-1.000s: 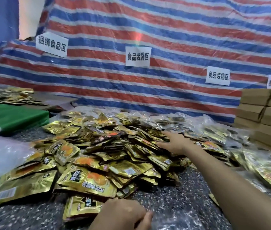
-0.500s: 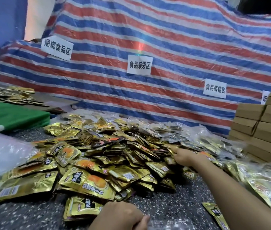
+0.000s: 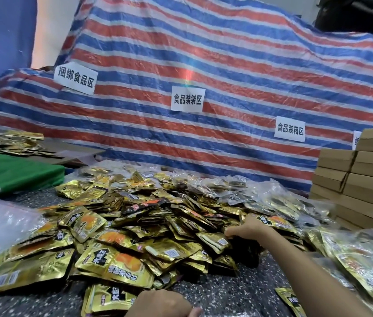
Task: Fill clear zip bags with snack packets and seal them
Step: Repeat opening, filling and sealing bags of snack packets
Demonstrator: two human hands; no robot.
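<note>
A second ago the right hand [image 3: 248, 229] lay flat and open. Now its fingers curl round some snack packets [image 3: 215, 240] at the near edge of the big pile on the table [image 3: 238, 291]. I think it is scooping up a bunch to pack. The left hand [image 3: 160, 303] is curled; whether it holds anything, I cannot tell.

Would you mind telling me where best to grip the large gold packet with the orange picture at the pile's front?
Pinch the near edge of the gold packet, coming from the near side of the table. It lies flat, face up, on top of the pile, and nothing overlaps that edge.
</note>
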